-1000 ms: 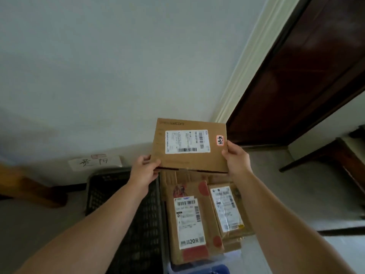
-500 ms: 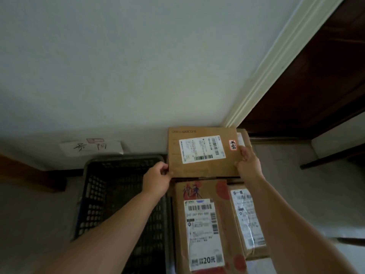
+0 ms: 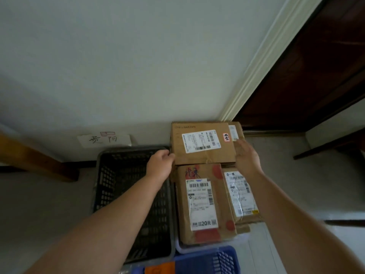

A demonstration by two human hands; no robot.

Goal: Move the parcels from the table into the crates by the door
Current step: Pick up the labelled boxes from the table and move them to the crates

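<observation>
Head view: in the last 1 second you lower the flat box (image 3: 203, 143) from mid-air onto the parcel pile (image 3: 201, 204), at 12 o'clock in the pale crate (image 3: 207, 249). Your right hand (image 3: 246, 157) has let go, fingers straight. Your left hand (image 3: 161, 165) curls at the box's 9 o'clock corner, and I cannot tell whether it grips. This parcel looks delivered.

- The left hand (image 3: 161, 165) shows us only its back. Its fingertips are out of sight at the edge of the Wacom box (image 3: 203, 143), so we cannot tell whether they grip it.
- The right hand (image 3: 246, 159) has blurred fingers and covers the box's near right corner.
- Behind that box another parcel (image 3: 236, 131) shows only a strip.
- The pale crate (image 3: 197, 248) beneath shows only its near rim.
- The blue crate (image 3: 207, 260) is cut by the bottom edge.
- The label print is too small for us to read.
</observation>
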